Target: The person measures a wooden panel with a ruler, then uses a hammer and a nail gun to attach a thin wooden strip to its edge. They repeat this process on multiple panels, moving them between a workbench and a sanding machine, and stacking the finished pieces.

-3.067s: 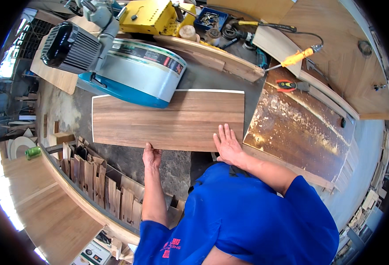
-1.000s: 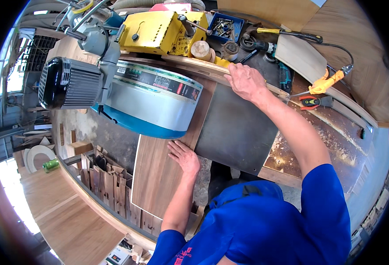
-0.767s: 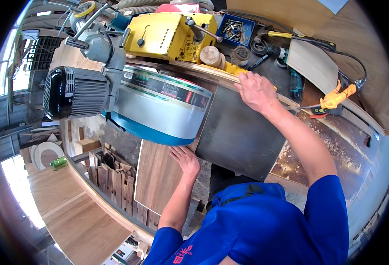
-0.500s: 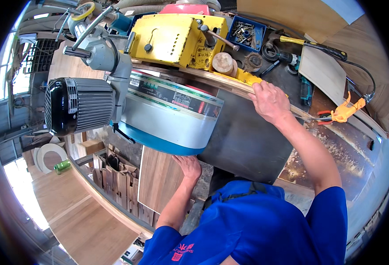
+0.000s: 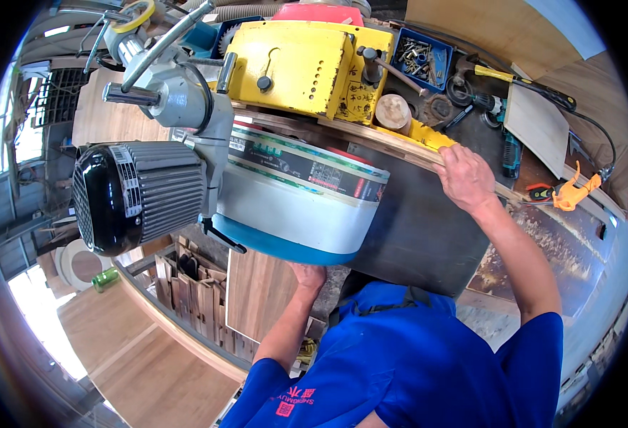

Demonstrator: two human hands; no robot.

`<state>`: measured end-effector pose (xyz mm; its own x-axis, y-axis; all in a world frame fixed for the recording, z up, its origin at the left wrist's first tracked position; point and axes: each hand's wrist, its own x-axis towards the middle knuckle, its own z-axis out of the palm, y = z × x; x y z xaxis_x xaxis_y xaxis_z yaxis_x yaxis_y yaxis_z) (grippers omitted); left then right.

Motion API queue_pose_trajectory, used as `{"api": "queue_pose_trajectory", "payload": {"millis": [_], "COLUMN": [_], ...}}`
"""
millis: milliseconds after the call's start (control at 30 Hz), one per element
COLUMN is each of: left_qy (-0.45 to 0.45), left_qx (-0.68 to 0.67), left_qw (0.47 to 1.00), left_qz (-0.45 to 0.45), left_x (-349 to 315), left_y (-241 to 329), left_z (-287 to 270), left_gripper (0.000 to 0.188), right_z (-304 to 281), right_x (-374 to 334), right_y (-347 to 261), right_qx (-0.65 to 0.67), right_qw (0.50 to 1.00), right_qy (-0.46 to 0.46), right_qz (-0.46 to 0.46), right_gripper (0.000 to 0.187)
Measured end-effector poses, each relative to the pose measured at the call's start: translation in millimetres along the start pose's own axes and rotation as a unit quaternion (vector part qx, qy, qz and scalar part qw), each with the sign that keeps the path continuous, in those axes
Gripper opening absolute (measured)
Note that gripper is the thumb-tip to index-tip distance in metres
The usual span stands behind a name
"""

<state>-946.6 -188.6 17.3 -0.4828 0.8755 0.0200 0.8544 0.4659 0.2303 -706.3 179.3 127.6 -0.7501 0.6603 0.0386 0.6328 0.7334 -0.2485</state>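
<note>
My right hand (image 5: 467,177) is closed over a long wooden fence strip (image 5: 378,137), its fingers bent across the edge near the strip's right part. The strip runs in front of a yellow metal machine guard (image 5: 285,64). Below the teal lower rim (image 5: 278,242) of a large white machine housing (image 5: 292,207) is my left hand (image 5: 308,274). It reaches up against the rim from beneath, and its fingers are hidden there. Right of the housing lies a dark metal machine table (image 5: 428,221).
A black and grey motor (image 5: 143,192) juts out at left on a grey arm. Behind the strip sit a blue tray of hardware (image 5: 422,60), a hammer (image 5: 514,73) and a teal power tool (image 5: 512,153). An orange thing (image 5: 574,192) lies at right. Wooden boards (image 5: 150,357) stand lower left.
The whole view has shifted, so the machine appears farther right and slightly lower. My left hand's fingers have gone out of sight under the teal rim. My right hand remains on the strip.
</note>
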Motion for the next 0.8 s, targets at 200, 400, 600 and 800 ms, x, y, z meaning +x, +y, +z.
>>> {"api": "queue_pose_trajectory", "payload": {"millis": [200, 400, 600, 800], "left_qy": [-0.054, -0.076, -0.144, -0.133], "left_qx": [-0.111, -0.271, -0.155, -0.173], "left_qw": [0.991, 0.946, 0.972, 0.967], "left_qz": [-0.051, -0.160, -0.101, -0.131], "left_x": [8.5, 18.8, 10.1, 31.1], "left_y": [-32.0, -51.4, -111.4, -122.5], "left_z": [-1.2, -8.5, 14.1, -2.8], "left_gripper": [0.028, 0.030, 0.038, 0.052], "right_z": [0.6, 1.6, -1.8, -2.5], "right_x": [0.8, 1.4, 2.3, 0.7], "right_y": [-1.1, -0.6, -2.4, -4.8], "right_qx": [-0.011, -0.012, -0.014, -0.021], "right_qw": [1.000, 1.000, 1.000, 1.000], "right_qy": [0.006, 0.014, 0.010, 0.006], "right_qz": [-0.005, -0.006, -0.002, -0.003], "right_gripper": [0.031, 0.032, 0.033, 0.033]}}
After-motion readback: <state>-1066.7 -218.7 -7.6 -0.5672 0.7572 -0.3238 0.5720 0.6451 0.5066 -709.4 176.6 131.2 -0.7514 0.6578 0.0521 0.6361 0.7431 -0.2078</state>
